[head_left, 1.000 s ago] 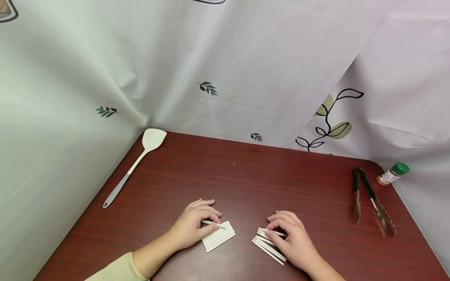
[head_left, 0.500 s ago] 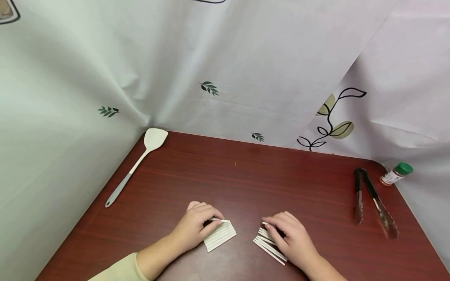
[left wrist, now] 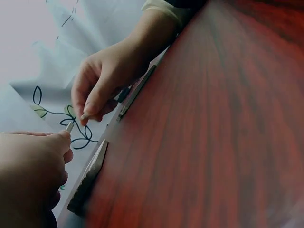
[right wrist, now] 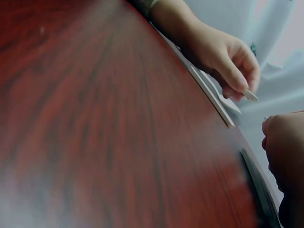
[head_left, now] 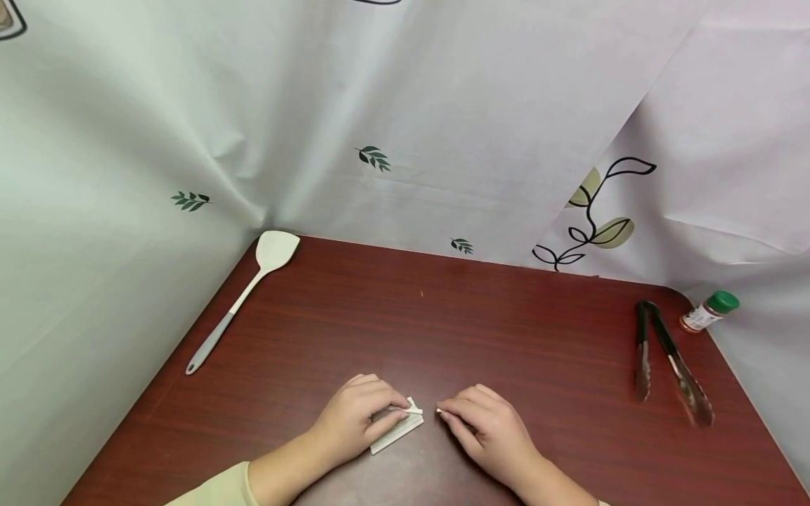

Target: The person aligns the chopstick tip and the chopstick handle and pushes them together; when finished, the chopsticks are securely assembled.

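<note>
My left hand [head_left: 357, 414] pinches a thin white stick [right wrist: 251, 96] between thumb and fingers, its end pointing right. Beneath that hand, a flat side-by-side row of similar white sticks [head_left: 395, 437] lies on the table, partly covered. My right hand [head_left: 487, 432] is just to the right and pinches another thin white stick, whose tip [head_left: 439, 410] pokes out toward the left hand. A small gap separates the two held sticks in the left wrist view. Loose white sticks [left wrist: 137, 92] lie below the right hand, which hides them in the head view.
A white spatula with a grey handle [head_left: 218, 341] lies along the table's left edge. At the right are black-handled metal tongs [head_left: 671, 351] and a green-capped spice jar [head_left: 705, 313]. A printed white curtain [head_left: 411, 126] hangs around the reddish-brown table [head_left: 481, 316].
My right hand has lifted a white stick from the loose pile and moved left toward the other hand. My left hand, with its stick, has shifted slightly right over the row.
</note>
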The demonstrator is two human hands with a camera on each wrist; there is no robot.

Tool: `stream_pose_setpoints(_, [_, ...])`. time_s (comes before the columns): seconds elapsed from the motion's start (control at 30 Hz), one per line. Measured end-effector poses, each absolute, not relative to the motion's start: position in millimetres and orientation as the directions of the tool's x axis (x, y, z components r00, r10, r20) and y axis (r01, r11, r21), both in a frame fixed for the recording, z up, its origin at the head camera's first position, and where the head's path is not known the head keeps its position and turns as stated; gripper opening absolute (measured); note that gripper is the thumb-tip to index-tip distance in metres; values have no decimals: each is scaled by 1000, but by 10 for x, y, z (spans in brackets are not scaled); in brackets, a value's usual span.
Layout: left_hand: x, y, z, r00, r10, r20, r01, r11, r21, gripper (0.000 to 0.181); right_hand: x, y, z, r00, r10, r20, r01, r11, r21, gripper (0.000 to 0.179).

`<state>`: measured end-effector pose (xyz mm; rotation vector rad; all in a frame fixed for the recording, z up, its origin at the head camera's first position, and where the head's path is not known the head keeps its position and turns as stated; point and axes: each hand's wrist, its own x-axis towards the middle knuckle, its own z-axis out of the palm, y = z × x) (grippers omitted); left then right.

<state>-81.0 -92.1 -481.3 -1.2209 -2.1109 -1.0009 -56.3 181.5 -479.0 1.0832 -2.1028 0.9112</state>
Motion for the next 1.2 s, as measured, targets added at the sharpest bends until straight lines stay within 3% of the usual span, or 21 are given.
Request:
stream_pose_setpoints(0.4, [-750, -882, -4793, -458, 504, 732, 889, 283, 361, 14, -541, 1687, -4815, -433, -495, 754, -892, 359, -276, 16])
stream_pose_setpoints(0.8, [-742, -871, -4809, -449, 508, 736, 894, 268, 360, 18, -527, 1680, -4772, -453, -464, 761, -886, 328, -327, 12])
stream_pose_setpoints(1.2, [-750, -870, -4795, -393, 540, 744, 919, 232, 318, 19, -504, 1706, -4808, -474, -487, 733, -874, 361, -325, 15])
